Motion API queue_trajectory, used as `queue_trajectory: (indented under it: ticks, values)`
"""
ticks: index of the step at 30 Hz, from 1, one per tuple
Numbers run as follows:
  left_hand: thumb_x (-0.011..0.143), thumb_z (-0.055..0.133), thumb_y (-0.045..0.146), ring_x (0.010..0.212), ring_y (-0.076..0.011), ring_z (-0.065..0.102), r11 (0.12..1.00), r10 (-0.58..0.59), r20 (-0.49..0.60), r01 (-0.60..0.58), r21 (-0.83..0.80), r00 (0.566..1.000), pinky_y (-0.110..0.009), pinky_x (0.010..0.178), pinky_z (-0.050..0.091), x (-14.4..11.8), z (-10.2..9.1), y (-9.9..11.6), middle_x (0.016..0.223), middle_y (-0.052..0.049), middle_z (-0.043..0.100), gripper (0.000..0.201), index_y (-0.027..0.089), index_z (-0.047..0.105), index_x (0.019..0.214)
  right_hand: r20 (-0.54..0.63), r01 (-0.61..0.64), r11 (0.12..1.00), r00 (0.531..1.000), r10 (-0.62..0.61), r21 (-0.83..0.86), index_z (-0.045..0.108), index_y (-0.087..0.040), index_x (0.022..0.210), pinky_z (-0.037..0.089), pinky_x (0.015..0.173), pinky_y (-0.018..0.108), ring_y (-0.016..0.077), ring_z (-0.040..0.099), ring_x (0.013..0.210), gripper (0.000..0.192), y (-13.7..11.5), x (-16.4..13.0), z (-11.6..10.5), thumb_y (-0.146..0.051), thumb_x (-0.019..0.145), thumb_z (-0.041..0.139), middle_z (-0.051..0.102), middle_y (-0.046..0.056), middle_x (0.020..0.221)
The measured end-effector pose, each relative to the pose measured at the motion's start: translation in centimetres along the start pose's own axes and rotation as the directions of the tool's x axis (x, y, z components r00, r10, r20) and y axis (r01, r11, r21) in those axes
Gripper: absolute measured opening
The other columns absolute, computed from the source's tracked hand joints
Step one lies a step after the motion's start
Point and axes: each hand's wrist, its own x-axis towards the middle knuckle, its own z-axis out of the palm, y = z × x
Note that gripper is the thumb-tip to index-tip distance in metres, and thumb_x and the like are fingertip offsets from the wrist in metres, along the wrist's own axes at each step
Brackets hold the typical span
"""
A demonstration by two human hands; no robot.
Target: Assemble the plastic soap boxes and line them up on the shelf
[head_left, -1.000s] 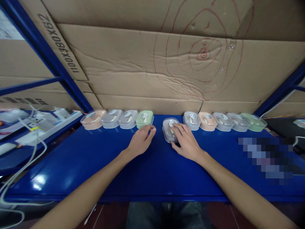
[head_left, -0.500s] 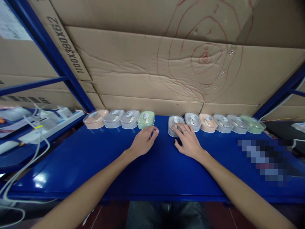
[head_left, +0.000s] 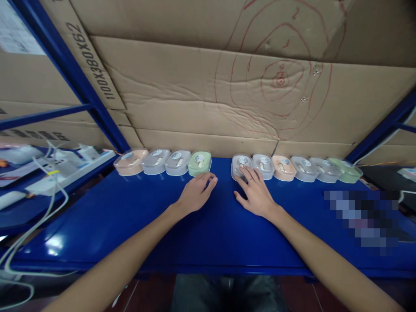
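Small pastel lidded boxes with clear tops, round labels and pale tabs stand in a row along the back of the blue table point(head_left: 208, 238). My right hand point(head_left: 256, 190) has its fingers spread, the fingertips at the front of a grey box point(head_left: 242, 160) and partly covering it. The thumb is apart from the box, over the table. Just in front of the green box point(head_left: 199, 162) rests my left hand point(head_left: 196, 193), its fingers loosely bent, thumb apart, with nothing seen in it. A gap separates the green box from the grey one.
Left of the green box are two grey boxes point(head_left: 178, 162) and a peach box point(head_left: 130, 162). Several more boxes, including another peach one point(head_left: 284, 168), continue rightward. Cardboard point(head_left: 182, 86) backs the table. White cables point(head_left: 55, 190) and a power strip point(head_left: 48, 182) lie left.
The grey box under my right fingers has shifted back and slightly right, more in line with its neighbour. My right fingers now sit nearer its front edge. My left hand has barely moved.
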Motion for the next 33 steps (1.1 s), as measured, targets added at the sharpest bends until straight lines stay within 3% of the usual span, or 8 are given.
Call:
queue_trajectory:
  ticks: [6,14,18,22,25,29,33]
  values:
    - [0.113,0.037,0.056,0.120,-0.0332,0.072,1.000,-0.003,-0.006,0.003,0.002,1.000,-0.050,0.109,0.053,0.0,-0.2,0.3,0.122,-0.012,0.077,0.046,0.022,0.069,0.116,0.047,-0.028,0.999,0.999,0.028,-0.017,0.056,-0.012,0.161,0.025,0.134,0.071,0.0449,0.023,0.170,0.064,0.1,0.1,0.3,-0.045,0.107,0.058,0.029,0.024,0.181]
    - [0.114,0.036,0.056,0.118,-0.0326,0.071,1.000,0.002,0.007,-0.002,0.025,1.000,-0.051,0.107,0.054,0.1,-0.1,-0.1,0.124,-0.013,0.076,0.047,0.021,0.067,0.118,0.084,-0.025,1.000,0.996,0.025,-0.006,0.045,-0.013,0.170,0.014,0.137,0.073,0.0451,0.006,0.173,0.071,0.4,0.1,0.4,-0.049,0.110,0.057,0.009,0.021,0.186]
    - [0.113,0.041,0.051,0.114,-0.0321,0.071,0.994,0.040,-0.062,-0.034,0.101,0.997,-0.051,0.105,0.056,0.3,-0.1,-0.6,0.116,-0.011,0.076,0.040,0.021,0.067,0.117,0.063,-0.004,1.000,0.998,0.003,0.015,0.050,-0.017,0.168,0.013,0.136,0.074,0.0461,0.004,0.172,0.067,0.2,0.0,0.0,-0.047,0.109,0.060,0.005,0.019,0.186]
    - [0.110,0.048,0.042,0.120,-0.0370,0.065,0.947,0.160,-0.182,-0.099,0.305,0.970,-0.057,0.110,0.054,0.7,-0.5,-1.4,0.116,-0.016,0.074,0.033,0.018,0.069,0.119,0.018,0.051,0.998,0.998,-0.052,0.041,0.055,-0.018,0.165,0.015,0.137,0.072,0.0438,0.008,0.173,0.063,-0.5,-0.1,-0.3,-0.044,0.109,0.061,0.010,0.018,0.187]
    - [0.107,0.055,0.044,0.141,-0.0448,0.054,0.885,0.209,-0.233,-0.082,0.458,0.950,-0.065,0.119,0.046,0.9,-0.9,-1.9,0.139,-0.023,0.068,0.041,0.016,0.066,0.134,0.003,0.085,0.995,0.996,-0.085,0.053,0.056,-0.016,0.164,0.017,0.137,0.071,0.0436,0.011,0.173,0.062,-0.9,-0.3,-0.3,-0.043,0.108,0.062,0.015,0.019,0.186]
    - [0.103,0.063,0.048,0.164,-0.0529,0.027,0.823,0.207,-0.160,-0.083,0.562,0.965,-0.074,0.129,0.031,0.7,-0.8,-2.8,0.166,-0.030,0.047,0.067,0.009,0.052,0.156,-0.011,0.084,0.994,0.996,-0.083,0.074,0.059,-0.015,0.161,0.021,0.136,0.072,0.0454,0.016,0.172,0.061,-1.1,-0.4,-0.1,-0.043,0.107,0.063,0.021,0.020,0.185]
    - [0.103,0.064,0.048,0.156,-0.0514,0.042,0.820,0.234,-0.108,-0.137,0.556,0.966,-0.072,0.128,0.036,0.6,-0.6,-2.7,0.158,-0.032,0.055,0.068,0.006,0.052,0.155,-0.040,0.096,0.991,0.995,-0.092,0.094,0.060,-0.013,0.160,0.024,0.136,0.072,0.0479,0.020,0.170,0.060,-1.1,-0.5,0.0,-0.040,0.107,0.065,0.030,0.025,0.181]
